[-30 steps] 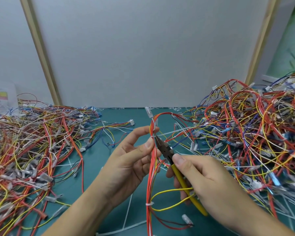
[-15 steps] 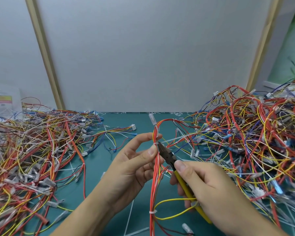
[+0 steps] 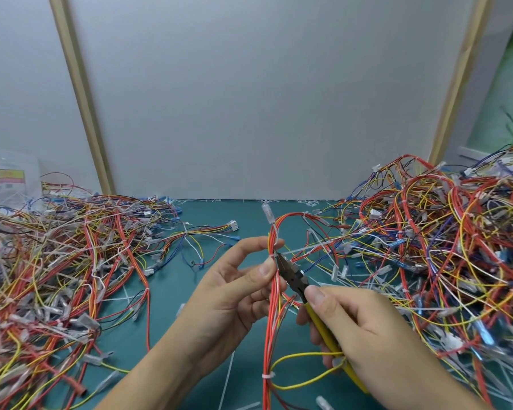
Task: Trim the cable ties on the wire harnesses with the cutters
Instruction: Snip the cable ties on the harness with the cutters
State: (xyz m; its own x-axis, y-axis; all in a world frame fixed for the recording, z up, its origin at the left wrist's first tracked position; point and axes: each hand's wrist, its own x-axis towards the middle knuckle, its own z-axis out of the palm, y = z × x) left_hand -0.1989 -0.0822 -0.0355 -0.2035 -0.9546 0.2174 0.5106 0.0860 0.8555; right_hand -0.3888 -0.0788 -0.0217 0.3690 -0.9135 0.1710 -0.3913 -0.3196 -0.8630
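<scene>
The left hand [image 3: 234, 294] comes up from the lower middle with its palm turned inward and fingers pointing up and to the right. Its thumb and forefinger close in a grip on a wire bundle [image 3: 274, 315], mostly red with some yellow strands, which runs upright from the bottom edge to a bend just above the fingertips. The forefinger curves over the top of the pinch; the thumb presses flat against the wires lower down, and the other fingers curl loosely behind.

The right hand [image 3: 365, 329] enters from the lower right, back of the hand facing up, fingers wrapped in a closed grip around the yellow handles of the cutters [image 3: 304, 287]. Its thumb lies along the top of the handle, near the dark head. The cutters slant up and left, and their tip meets the bundle at a white cable tie [image 3: 276, 253] just above the left thumb. Whether the blades are apart or together I cannot tell.

A second white tie [image 3: 267, 375] rings the bundle lower down, beside a yellow loop. Large heaps of wires lie on the green counter [image 3: 166, 321], one pile on the left [image 3: 57, 261] and one on the right [image 3: 442, 247]
</scene>
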